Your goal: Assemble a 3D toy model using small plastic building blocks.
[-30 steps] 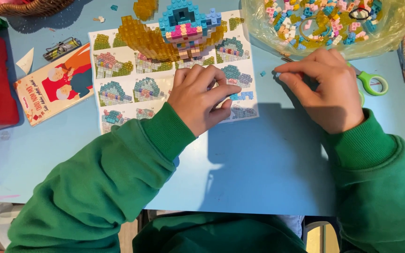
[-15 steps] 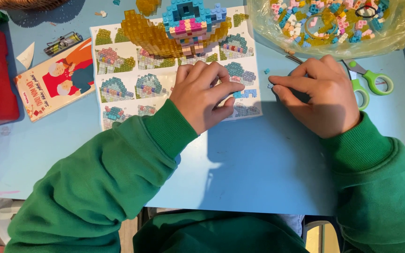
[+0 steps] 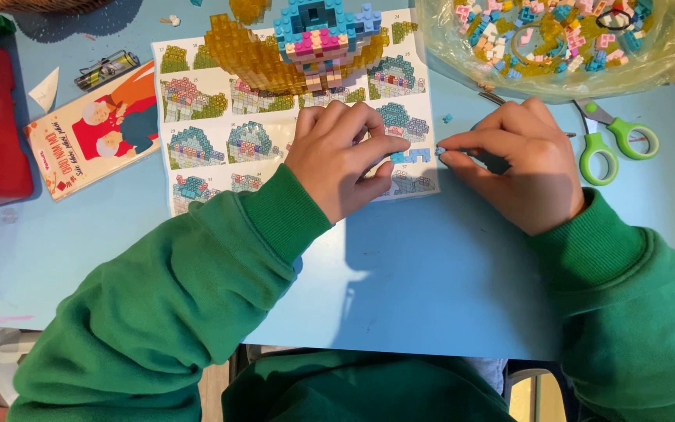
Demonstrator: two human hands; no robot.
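Bare left hand point(image 3: 337, 160) and right hand point(image 3: 521, 168), green ribbed-cuff sweater sleeves point(image 3: 197, 289).

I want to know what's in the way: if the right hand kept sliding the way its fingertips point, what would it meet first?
The right hand points left, so it would likely first meet the left hand's fingertips resting on the instruction sheet.

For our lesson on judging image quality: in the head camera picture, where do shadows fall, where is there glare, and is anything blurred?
Head view: light comes from above and ahead, so the left hand and right hand cast soft shadows toward the person on the blue table; the clear plastic bag of bricks shows bright glare; the hands, instruction sheet and green scissors are sharp, with no obvious blur.
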